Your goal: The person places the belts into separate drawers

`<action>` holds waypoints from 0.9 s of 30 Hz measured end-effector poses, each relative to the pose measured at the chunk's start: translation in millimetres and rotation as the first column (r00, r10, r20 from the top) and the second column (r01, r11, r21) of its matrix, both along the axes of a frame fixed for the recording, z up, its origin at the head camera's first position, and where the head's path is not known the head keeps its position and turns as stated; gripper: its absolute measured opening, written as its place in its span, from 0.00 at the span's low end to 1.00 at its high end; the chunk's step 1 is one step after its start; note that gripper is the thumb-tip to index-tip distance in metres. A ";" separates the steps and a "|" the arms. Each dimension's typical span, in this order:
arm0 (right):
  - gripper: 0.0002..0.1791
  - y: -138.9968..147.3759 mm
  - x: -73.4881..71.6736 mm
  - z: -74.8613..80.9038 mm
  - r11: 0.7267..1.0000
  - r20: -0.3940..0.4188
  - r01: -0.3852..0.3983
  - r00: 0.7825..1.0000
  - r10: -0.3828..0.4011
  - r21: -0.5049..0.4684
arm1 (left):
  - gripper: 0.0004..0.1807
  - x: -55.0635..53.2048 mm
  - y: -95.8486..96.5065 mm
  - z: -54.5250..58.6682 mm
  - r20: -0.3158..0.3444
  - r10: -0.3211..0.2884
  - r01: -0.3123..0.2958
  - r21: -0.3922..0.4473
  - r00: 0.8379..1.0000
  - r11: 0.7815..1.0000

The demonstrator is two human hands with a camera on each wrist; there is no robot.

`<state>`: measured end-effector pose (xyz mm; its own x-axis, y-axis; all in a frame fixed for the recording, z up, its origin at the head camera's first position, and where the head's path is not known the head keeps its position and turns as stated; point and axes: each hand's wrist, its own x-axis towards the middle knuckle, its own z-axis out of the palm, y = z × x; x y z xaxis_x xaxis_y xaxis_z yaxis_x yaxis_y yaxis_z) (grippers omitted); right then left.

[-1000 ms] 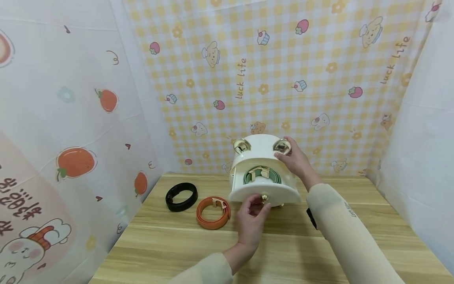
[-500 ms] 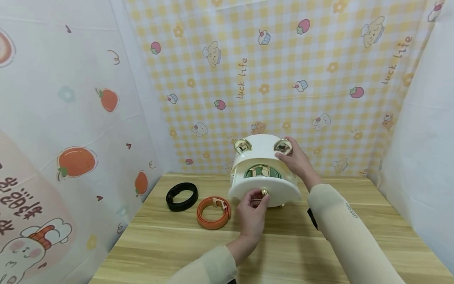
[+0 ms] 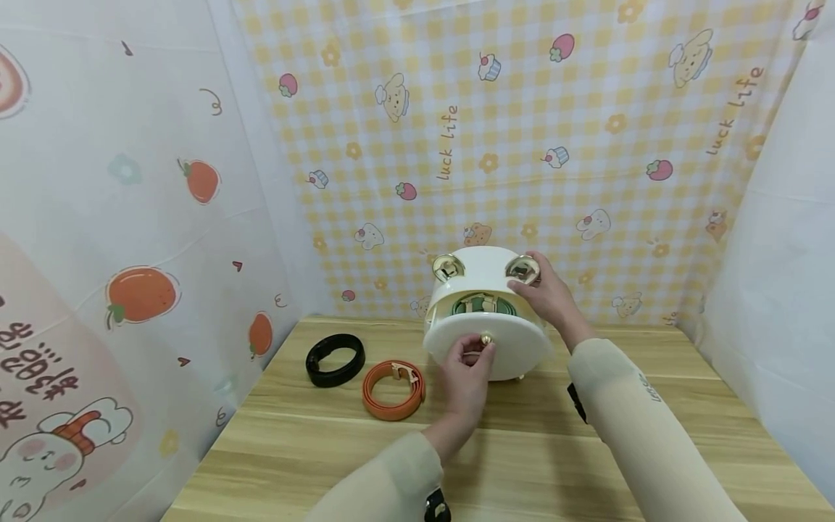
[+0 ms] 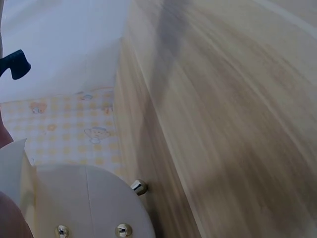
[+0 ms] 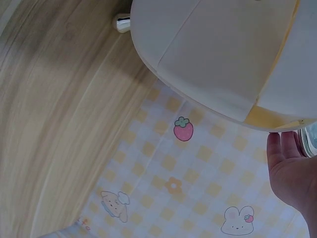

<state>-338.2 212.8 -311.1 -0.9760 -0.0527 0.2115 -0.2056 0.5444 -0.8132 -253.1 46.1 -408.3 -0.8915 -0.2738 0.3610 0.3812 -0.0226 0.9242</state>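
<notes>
A white rounded storage box with two gold bowl-like ears stands on the table near the patterned backdrop. Its upper drawer is partly out, the front tipped upward, and a coiled green belt shows in the gap behind that front. My left hand pinches the drawer's gold knob between thumb and fingers. At the box's upper right, my right hand grips the shell beside the right ear, thumb in front. The right wrist view shows its fingertips against the box's edge.
Left of the box lie a coiled orange belt with a gold buckle and, farther left, a coiled black belt. Printed cloth hangs behind and at both sides of the wooden table. A gold foot supports the box.
The drawer front has swung up and inward with my left hand on its knob, covering more of the green belt. My right hand keeps its place on the box.
</notes>
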 end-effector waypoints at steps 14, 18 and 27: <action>0.39 -0.4 -0.7 2.8 1.000 0.007 -0.008 1.000 0.008 0.013 | 0.09 -26.2 1.9 5.3 0.020 0.051 -0.051 -0.011 0.998 0.999; 0.38 -0.2 -2.0 2.6 1.000 0.001 -0.007 1.000 0.007 0.017 | 0.09 -33.1 4.4 7.4 -0.003 0.073 -0.073 -0.016 0.997 0.997; 0.36 1.5 -3.9 1.1 1.000 -0.005 0.005 1.000 -0.005 0.023 | 0.09 -46.2 8.6 6.2 -0.036 0.106 -0.107 -0.038 0.994 0.994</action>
<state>-342.0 214.3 -310.0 -0.9751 -0.0530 0.2153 -0.2071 0.5639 -0.7994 -299.4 54.7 -402.1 -0.8450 -0.3515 0.4031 0.4107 0.0562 0.9100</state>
